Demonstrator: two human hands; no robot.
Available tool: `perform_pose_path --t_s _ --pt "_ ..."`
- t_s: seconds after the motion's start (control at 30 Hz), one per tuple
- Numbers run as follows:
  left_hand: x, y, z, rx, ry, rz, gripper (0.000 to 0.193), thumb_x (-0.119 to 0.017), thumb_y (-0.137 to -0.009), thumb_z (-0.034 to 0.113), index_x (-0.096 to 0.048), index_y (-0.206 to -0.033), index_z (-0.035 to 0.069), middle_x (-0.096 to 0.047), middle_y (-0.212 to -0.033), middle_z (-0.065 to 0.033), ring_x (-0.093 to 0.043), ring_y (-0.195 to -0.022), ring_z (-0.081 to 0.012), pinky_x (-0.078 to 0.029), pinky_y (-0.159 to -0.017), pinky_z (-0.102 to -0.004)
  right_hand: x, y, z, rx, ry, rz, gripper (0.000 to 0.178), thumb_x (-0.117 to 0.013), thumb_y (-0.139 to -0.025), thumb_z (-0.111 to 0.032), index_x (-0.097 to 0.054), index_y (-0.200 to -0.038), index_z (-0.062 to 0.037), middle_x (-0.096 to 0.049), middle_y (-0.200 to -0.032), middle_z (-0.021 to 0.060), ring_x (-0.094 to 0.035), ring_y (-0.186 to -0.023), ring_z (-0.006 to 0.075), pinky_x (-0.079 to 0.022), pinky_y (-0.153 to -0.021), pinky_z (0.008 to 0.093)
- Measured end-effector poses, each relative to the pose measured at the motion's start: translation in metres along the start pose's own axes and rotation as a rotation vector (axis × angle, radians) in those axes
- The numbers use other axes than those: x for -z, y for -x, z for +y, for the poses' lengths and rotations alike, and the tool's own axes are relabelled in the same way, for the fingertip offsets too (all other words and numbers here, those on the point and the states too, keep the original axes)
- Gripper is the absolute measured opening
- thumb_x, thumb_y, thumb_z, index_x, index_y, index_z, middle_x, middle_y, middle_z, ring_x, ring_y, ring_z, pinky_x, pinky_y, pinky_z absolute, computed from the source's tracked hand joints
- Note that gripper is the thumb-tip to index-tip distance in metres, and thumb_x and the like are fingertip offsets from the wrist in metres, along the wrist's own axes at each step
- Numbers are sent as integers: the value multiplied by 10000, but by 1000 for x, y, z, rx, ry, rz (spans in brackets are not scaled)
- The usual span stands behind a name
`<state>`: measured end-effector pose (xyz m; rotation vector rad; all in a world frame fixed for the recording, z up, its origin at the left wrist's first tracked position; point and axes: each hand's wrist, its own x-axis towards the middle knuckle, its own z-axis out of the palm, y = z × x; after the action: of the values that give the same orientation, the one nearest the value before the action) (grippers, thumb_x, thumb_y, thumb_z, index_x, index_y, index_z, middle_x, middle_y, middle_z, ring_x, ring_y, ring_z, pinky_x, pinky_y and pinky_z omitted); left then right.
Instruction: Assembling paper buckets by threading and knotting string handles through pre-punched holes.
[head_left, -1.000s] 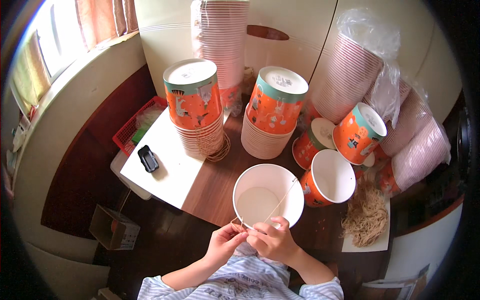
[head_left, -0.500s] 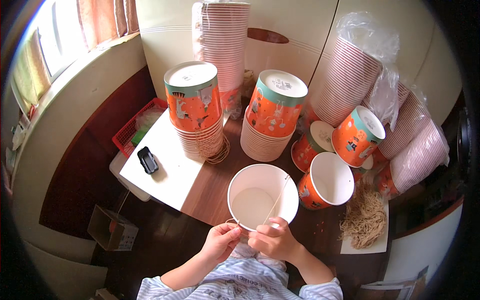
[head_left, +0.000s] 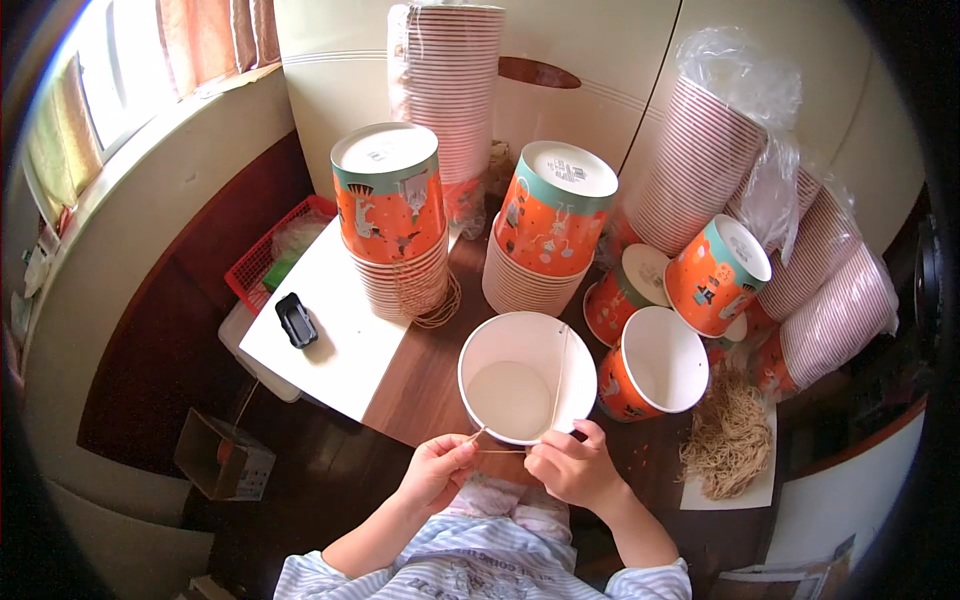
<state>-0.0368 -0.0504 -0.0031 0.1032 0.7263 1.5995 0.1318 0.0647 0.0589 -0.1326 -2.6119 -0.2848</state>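
Nearest, left hand (head_left: 437, 470) pinched shut on one end of a thin tan string (head_left: 500, 451), thumb and forefinger closed tight. Just beside it, right hand (head_left: 570, 466) likewise closed on the same string, fingers curled at the near rim of a white paper bucket (head_left: 527, 375). String taut between the two hands, with another length running up across the bucket's open mouth to the far rim. Bucket upright on the brown table (head_left: 420, 385), straight ahead of both hands.

To the right, an orange printed bucket (head_left: 650, 362) tipped on its side, touching the white one; beyond that, a heap of loose string (head_left: 728, 442) on a white sheet. To the left, a small black object (head_left: 296, 319) on a white board (head_left: 330, 330). Farther back, two stacks of upturned orange buckets (head_left: 392, 205), then tall wrapped columns of nested cups (head_left: 446, 80) against the wall.
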Motion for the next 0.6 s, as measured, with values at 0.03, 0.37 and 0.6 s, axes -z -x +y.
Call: perform_pose_path --t_s 0.03,0.37,0.6 --pt "-1 1 -2 8 -28 -6 72 -607 -805 74 -589 -841 15 -533 -691 7 -410 -562 -52 -313 -482 -172 -1 0 0 -34 40 0 61 -549 -741 -201 -503 -701 -200 -514 -744 -87 -478 -905 59 -321 -856 341" --pt "4 -7 -19 22 -104 -60 116 -596 -822 91 -591 -909 14 -593 -797 -14 -498 -647 -50 -380 -541 -161 -29 5 -55 -243 -30 54 247 -627 -697 -113 -535 -925 -91 -564 -773 -29 -515 -704 123 -351 -606 305" --pt "0 -3 -14 -76 -246 -126 104 -583 -829 90 -593 -882 1 -604 -812 -37 -557 -736 -96 -452 -668 -207 -31 -6 -61 -420 -107 115 190 -640 -711 -83 -554 -880 -68 -561 -719 6 -524 -662 157 -382 -589 321"
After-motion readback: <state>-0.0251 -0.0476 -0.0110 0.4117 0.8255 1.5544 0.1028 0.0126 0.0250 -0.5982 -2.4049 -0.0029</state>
